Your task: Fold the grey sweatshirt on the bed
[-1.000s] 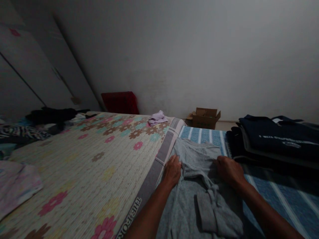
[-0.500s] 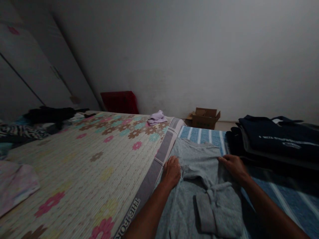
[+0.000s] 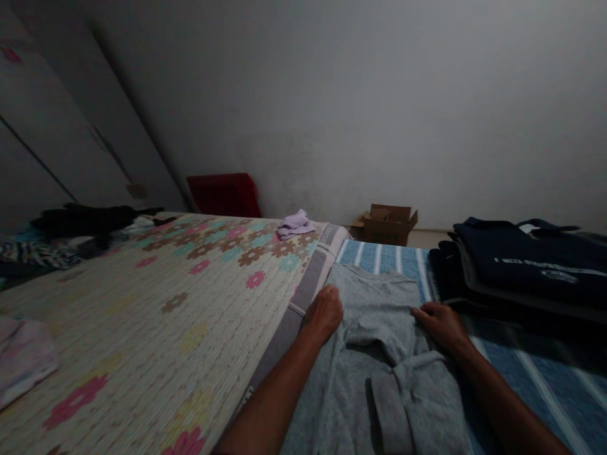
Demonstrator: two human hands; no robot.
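A grey long-sleeved shirt (image 3: 374, 316) lies on a blue striped sheet (image 3: 502, 360), its neckline toward the wall. One sleeve is folded across the body, its cuff end low on the right half. My left hand (image 3: 325, 311) is closed at the shirt's left edge below the shoulder, fingers curled under and partly hidden. On the opposite side my right hand (image 3: 440, 321) pinches the right edge of the shirt between thumb and fingers.
Dark folded clothes (image 3: 531, 265) are stacked at the right. A floral mattress (image 3: 190, 316) fills the left, with a lilac cloth (image 3: 295, 224), a pink garment (image 3: 23, 360) and dark clothes (image 3: 85, 221) on it. A cardboard box (image 3: 386, 226) and a red object (image 3: 222, 194) stand by the wall.
My left hand has risen a little along the shirt's edge. My right hand sits slightly lower on the right edge. The view has shifted slightly.
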